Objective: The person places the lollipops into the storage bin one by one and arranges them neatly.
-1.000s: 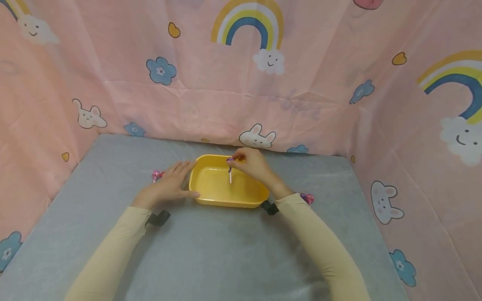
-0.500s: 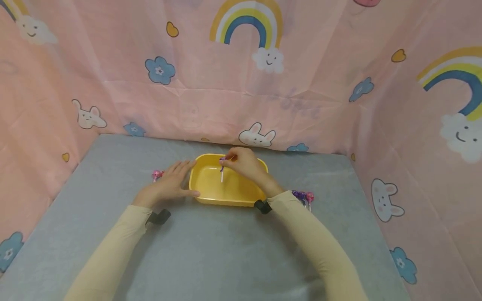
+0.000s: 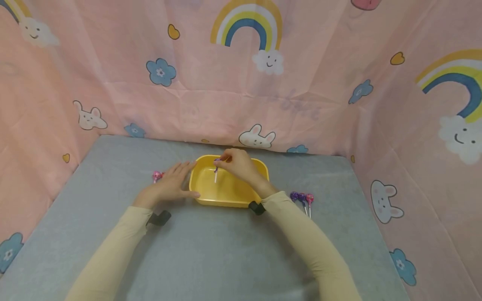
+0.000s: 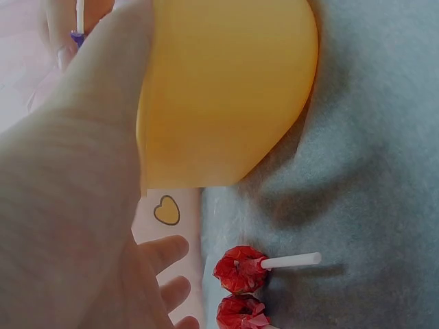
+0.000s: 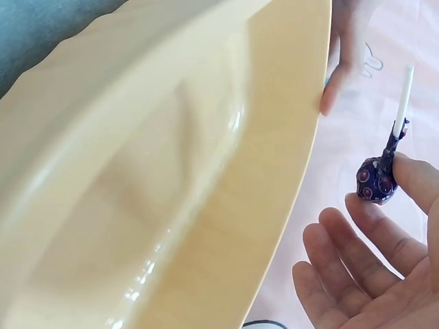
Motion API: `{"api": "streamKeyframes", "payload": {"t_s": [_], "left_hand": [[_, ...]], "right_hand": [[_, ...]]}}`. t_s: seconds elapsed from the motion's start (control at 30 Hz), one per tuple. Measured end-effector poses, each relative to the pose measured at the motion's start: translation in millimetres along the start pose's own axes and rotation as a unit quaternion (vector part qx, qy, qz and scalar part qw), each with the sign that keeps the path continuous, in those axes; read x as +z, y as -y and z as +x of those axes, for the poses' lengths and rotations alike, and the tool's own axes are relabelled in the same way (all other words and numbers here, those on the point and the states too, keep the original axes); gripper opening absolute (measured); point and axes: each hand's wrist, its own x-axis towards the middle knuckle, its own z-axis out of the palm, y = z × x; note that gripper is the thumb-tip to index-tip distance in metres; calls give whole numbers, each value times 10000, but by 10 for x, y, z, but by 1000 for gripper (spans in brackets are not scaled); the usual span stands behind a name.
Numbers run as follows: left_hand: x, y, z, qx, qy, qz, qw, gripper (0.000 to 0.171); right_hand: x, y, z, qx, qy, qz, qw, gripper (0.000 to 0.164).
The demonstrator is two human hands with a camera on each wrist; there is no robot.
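My right hand [image 3: 238, 164] pinches a purple-wrapped lollipop [image 5: 376, 179] by its round head, between thumb and index finger. Its white stick points down over the yellow plastic basin [image 3: 226, 203] in the head view. The other right fingers are loosely bent. Against the basin's left end rests my left hand [image 3: 168, 184], its fingers straight and spread toward the back, its thumb at the front rim. Beyond that hand lie two red lollipops [image 4: 241, 270], side by side on the grey cloth; the hand partly hides them in the head view. The basin's visible inside holds nothing.
To the right of the basin, two purple lollipops [image 3: 298, 196] and a pink-red lollipop [image 3: 310, 197] lie in a row on the grey tabletop [image 3: 226, 251]. A pink printed curtain [image 3: 211, 100] hangs behind and along both sides of the table.
My right hand has moved left over the basin with the purple lollipop, and its sleeve has uncovered the lollipops on the right. My left hand and the basin have stayed in place.
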Motion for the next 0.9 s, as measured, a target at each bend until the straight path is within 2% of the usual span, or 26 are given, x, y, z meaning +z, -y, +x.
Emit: {"api": "streamKeyframes", "payload": {"t_s": [0.9], "left_hand": [[12, 15, -2, -224, 121, -18, 9997, 114]], "right_hand": [[265, 18, 51, 27, 56, 141, 9999, 29]]}}
